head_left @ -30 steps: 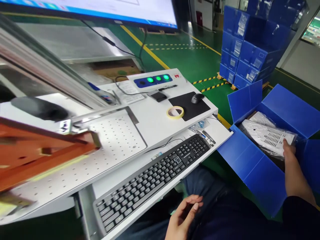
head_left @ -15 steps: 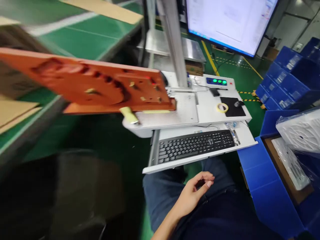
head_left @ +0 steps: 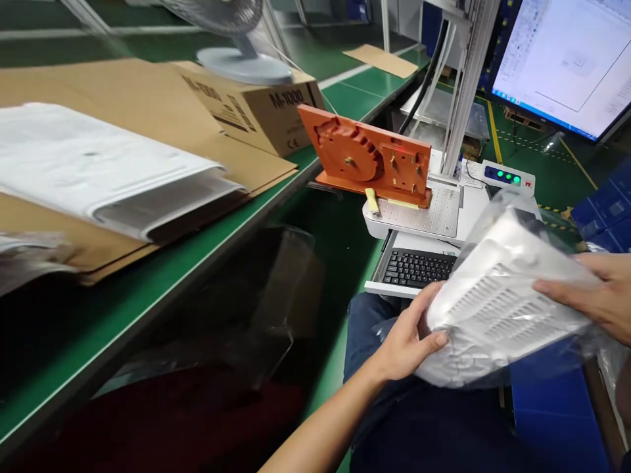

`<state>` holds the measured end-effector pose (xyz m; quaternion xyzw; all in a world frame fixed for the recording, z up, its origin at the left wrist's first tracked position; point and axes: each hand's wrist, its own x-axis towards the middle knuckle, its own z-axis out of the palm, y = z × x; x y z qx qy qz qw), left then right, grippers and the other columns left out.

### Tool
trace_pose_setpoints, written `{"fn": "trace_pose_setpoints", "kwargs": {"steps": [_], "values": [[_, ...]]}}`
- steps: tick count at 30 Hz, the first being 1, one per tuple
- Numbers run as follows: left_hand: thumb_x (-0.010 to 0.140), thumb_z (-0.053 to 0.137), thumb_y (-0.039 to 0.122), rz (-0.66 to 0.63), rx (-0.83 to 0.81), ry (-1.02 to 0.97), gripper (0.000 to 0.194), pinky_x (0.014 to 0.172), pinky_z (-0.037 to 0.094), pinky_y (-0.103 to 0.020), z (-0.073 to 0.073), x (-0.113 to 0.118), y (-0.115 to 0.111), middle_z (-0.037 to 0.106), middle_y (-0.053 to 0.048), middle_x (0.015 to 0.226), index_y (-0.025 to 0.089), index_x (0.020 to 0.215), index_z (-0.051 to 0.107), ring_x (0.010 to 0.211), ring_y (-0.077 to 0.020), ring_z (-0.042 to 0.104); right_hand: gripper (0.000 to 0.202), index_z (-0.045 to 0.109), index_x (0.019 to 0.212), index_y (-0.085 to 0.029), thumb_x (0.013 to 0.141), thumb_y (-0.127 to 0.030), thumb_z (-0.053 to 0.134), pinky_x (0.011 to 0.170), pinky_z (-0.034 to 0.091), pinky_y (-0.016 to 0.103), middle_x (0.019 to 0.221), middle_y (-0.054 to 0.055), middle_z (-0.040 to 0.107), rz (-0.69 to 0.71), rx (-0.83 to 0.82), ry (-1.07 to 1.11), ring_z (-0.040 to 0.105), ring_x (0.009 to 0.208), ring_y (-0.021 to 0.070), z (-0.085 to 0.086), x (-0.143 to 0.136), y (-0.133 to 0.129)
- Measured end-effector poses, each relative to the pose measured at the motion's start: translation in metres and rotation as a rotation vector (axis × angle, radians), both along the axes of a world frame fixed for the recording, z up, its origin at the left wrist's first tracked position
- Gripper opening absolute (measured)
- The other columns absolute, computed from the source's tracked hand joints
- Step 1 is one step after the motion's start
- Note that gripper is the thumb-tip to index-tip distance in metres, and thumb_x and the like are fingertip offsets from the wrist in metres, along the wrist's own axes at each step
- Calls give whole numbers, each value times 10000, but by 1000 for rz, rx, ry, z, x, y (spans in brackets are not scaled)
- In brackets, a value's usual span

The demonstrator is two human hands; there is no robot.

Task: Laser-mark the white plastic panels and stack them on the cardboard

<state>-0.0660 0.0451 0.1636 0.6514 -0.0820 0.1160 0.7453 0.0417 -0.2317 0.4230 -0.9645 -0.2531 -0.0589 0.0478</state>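
Note:
A white vented plastic panel [head_left: 507, 302] in a clear plastic bag is held over my lap, tilted, between both hands. My left hand [head_left: 411, 335] grips its left edge, thumb on the near face and fingers behind. At the panel's right end, my right hand [head_left: 604, 292] pinches the bagged part with the thumb on top; its fingers are partly hidden. Beyond the panel stands an orange fixture [head_left: 355, 154] with a round toothed recess and brass-coloured pins. It rests on a perforated metal plate [head_left: 428, 213] of the white machine. A yellow tab [head_left: 372, 201] is at its base.
Left, a green bench [head_left: 231, 223] carries cardboard, a white panel [head_left: 108, 161], a carton [head_left: 276, 112] and a grey fan [head_left: 244, 62]. A keyboard [head_left: 417, 268] lies in the pulled-out drawer. The monitor [head_left: 562, 66] stands at upper right, blue boxes [head_left: 608, 203] at far right.
The view has swung left. My left hand, holding nothing earlier above my lap, now grips the bagged white panel. My right hand has come into view holding its other end.

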Motion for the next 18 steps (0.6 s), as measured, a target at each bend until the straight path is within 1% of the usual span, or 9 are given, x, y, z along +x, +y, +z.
{"fn": "trace_pose_setpoints", "kwargs": {"steps": [2,5,7,9,11,13,15,16,18], "values": [[878,859,602,37,27,114,787,1226,497,-503,-8,2,-1,685,-162,1524,192,1518,655,1423,-415,616,896,531,551,-234,851,-1077,488,541,277,338,559,7,541,65,-14,45,449,518,164,-16,11,34],[849,867,623,104,-13,254,684,1104,563,-454,-25,2,-3,768,-145,1341,185,1358,736,1259,-380,695,721,585,577,-238,892,-871,727,559,293,324,592,-2,590,110,-28,72,488,541,170,-39,26,66],[807,895,630,120,-52,284,699,1057,576,-426,-36,1,-2,771,-138,1307,189,1329,746,1210,-366,705,575,670,655,-247,897,-747,822,578,331,326,671,0,668,153,-9,52,577,589,195,-46,30,71],[778,923,611,125,-60,278,716,1040,574,-407,-44,-1,-1,765,-133,1293,192,1332,746,1188,-356,706,426,759,841,-257,943,-664,837,636,428,342,830,15,753,263,83,-16,682,719,237,-48,31,66],[763,949,561,124,-34,280,717,1056,564,-403,-53,-5,1,760,-131,1299,199,1346,741,1193,-351,705,343,783,1112,-268,1000,-590,822,822,549,393,1061,49,788,423,243,-112,741,963,297,-50,32,53],[755,967,510,111,-8,320,714,1071,561,-408,-61,-11,1,761,-131,1307,204,1357,734,1201,-350,707,438,729,1327,-291,997,-555,845,1091,539,506,1328,91,730,490,442,-255,681,1254,365,-60,35,34],[729,987,486,96,-4,393,736,1054,578,-416,-71,-18,1,772,-135,1292,201,1357,730,1182,-355,721,673,622,1502,-332,943,-595,889,1257,420,617,1583,112,566,431,678,-335,516,1487,420,-85,38,13],[712,997,481,93,-5,429,758,1048,587,-422,-75,-22,0,776,-139,1288,197,1360,726,1175,-361,728,810,533,1589,-350,923,-642,891,1297,368,646,1679,115,460,375,808,-289,426,1566,426,-104,38,4],[681,1014,472,104,-12,482,815,1068,594,-441,-82,-28,-2,776,-153,1305,189,1383,712,1199,-379,732,1058,305,1711,-377,894,-783,841,1316,362,635,1758,136,342,260,1030,78,341,1631,398,-148,33,-10]]}}
